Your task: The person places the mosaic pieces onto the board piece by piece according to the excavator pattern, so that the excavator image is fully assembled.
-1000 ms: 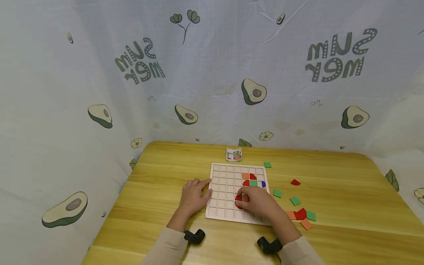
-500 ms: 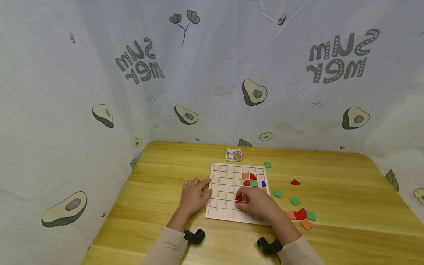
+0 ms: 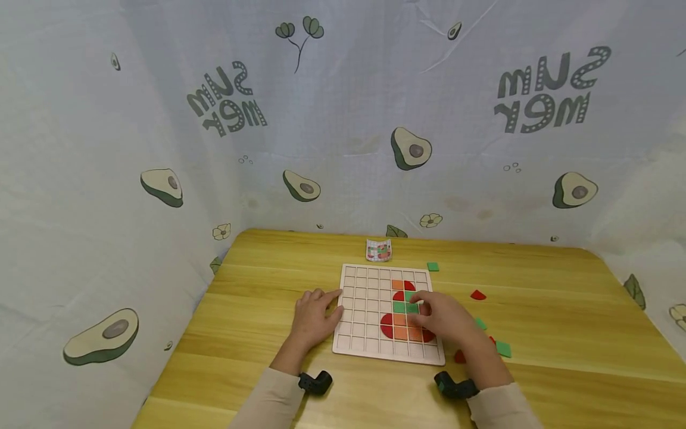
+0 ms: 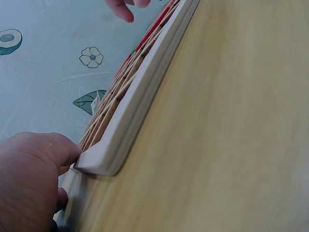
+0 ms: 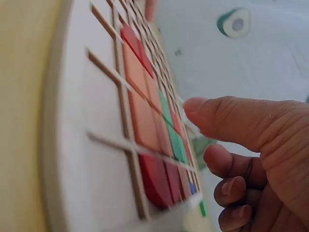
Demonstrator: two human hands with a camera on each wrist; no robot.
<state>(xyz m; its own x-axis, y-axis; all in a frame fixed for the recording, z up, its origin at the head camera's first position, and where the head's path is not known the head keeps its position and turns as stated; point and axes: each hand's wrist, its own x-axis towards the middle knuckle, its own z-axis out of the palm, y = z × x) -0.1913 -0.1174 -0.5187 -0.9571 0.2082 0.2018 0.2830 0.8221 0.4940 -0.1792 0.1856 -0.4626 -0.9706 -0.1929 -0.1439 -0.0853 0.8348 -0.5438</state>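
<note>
step: filling grid board (image 3: 370, 310) with tiles, partway | left hand (image 3: 313, 319) flat, fingers relaxed, steadies board's left edge | right hand (image 3: 442, 319) over board's right side, fingers loosely curled, empty | next: pick a loose green tile (image 3: 502, 348) right of board

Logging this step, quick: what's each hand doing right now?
Left hand: open, resting against the grid board edge.
Right hand: loosely curled over the board, holding nothing visible.
</note>
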